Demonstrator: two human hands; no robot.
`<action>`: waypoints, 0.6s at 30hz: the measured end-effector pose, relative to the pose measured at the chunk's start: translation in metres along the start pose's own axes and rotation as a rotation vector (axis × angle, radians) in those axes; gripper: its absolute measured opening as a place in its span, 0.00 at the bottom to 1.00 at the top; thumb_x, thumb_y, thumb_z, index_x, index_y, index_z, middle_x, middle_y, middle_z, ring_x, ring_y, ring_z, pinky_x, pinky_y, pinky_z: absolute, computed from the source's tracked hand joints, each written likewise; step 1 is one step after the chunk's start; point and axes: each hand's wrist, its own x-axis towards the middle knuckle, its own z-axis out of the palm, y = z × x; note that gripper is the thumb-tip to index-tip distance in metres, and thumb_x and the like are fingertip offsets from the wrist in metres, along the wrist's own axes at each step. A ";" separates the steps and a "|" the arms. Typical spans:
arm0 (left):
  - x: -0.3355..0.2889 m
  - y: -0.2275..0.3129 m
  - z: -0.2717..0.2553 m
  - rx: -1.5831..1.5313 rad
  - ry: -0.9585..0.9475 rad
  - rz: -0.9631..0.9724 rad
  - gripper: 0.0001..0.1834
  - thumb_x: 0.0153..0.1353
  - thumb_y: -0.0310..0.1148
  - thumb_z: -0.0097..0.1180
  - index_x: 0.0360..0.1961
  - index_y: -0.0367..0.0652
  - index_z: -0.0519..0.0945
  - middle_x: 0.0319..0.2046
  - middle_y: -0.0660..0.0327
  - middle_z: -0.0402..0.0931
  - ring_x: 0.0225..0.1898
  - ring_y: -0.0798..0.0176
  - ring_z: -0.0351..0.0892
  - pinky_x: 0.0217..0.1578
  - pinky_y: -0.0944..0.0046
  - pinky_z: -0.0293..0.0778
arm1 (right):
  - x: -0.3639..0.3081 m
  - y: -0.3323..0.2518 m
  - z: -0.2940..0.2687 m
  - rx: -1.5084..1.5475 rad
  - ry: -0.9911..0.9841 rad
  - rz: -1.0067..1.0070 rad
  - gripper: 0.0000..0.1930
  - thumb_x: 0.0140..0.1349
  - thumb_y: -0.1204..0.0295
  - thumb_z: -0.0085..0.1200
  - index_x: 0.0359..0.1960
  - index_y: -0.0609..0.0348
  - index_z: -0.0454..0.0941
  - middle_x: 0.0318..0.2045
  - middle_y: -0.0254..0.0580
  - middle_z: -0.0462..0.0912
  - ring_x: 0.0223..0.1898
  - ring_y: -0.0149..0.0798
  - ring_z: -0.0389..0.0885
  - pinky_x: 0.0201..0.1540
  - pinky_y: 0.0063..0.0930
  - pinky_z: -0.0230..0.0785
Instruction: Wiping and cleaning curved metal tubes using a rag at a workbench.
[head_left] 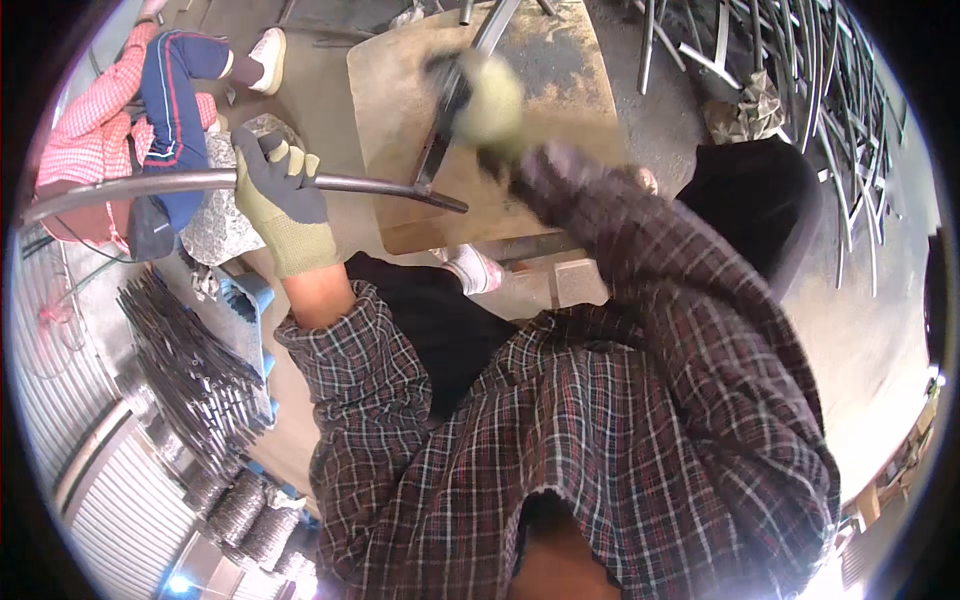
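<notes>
My left hand (285,190), in a grey and pale-yellow glove, is wrapped round a curved dark metal tube (380,185). The tube runs out to the far left, and its right end lies over a worn wooden board (390,110). Close to that end, the tube meets the lower end of a straight metal bar (434,150) slanting up across the board. My right hand (488,105), also gloved, is over the bar's middle and smeared by motion. Its fingers, and whether they hold anything, cannot be made out.
Many curved metal tubes (820,90) lie heaped on the floor at the upper right, beside crumpled brown paper (755,105). At the upper left sits another person in striped blue trousers (180,95). Bundled dark rods (190,360) and wire coils (240,510) are at the lower left.
</notes>
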 end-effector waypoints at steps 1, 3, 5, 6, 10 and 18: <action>-0.003 -0.008 0.016 0.003 0.025 0.033 0.17 0.68 0.45 0.52 0.31 0.42 0.70 0.18 0.69 0.55 0.16 0.73 0.53 0.18 0.70 0.52 | 0.033 0.030 -0.016 -0.132 0.069 0.031 0.22 0.41 0.75 0.61 0.43 0.49 0.78 0.40 0.45 0.80 0.43 0.52 0.79 0.43 0.41 0.75; -0.001 -0.022 0.007 -0.036 0.000 -0.014 0.11 0.71 0.44 0.44 0.37 0.51 0.70 0.25 0.69 0.62 0.19 0.73 0.55 0.20 0.71 0.54 | 0.042 0.049 -0.016 -0.319 0.134 0.194 0.22 0.41 0.76 0.62 0.43 0.52 0.78 0.39 0.47 0.80 0.41 0.53 0.79 0.41 0.41 0.74; -0.003 -0.011 -0.028 -0.017 0.053 0.000 0.10 0.71 0.44 0.44 0.38 0.51 0.70 0.25 0.69 0.62 0.19 0.73 0.55 0.20 0.71 0.54 | -0.004 0.001 0.008 -0.193 0.079 0.071 0.20 0.43 0.76 0.61 0.43 0.56 0.78 0.39 0.51 0.80 0.40 0.54 0.78 0.40 0.42 0.72; 0.002 -0.022 -0.003 -0.044 0.021 -0.031 0.10 0.72 0.44 0.44 0.38 0.51 0.71 0.25 0.69 0.62 0.19 0.72 0.55 0.20 0.71 0.54 | -0.024 0.047 0.001 -0.161 -0.205 -0.033 0.26 0.45 0.74 0.58 0.51 0.54 0.72 0.38 0.54 0.77 0.41 0.58 0.77 0.42 0.46 0.75; 0.012 -0.016 -0.042 -0.115 -0.036 -0.125 0.12 0.71 0.45 0.45 0.35 0.50 0.70 0.21 0.70 0.57 0.16 0.72 0.52 0.17 0.70 0.51 | -0.036 0.030 0.015 -0.286 -0.284 -0.083 0.15 0.51 0.73 0.54 0.43 0.51 0.77 0.45 0.51 0.75 0.46 0.52 0.77 0.45 0.43 0.74; 0.011 -0.016 -0.086 -0.202 0.032 -0.090 0.18 0.69 0.51 0.48 0.29 0.50 0.68 0.18 0.71 0.56 0.15 0.71 0.53 0.16 0.69 0.50 | 0.025 0.055 0.021 -0.122 -0.041 0.209 0.26 0.41 0.74 0.61 0.48 0.53 0.74 0.44 0.51 0.76 0.47 0.56 0.77 0.49 0.47 0.73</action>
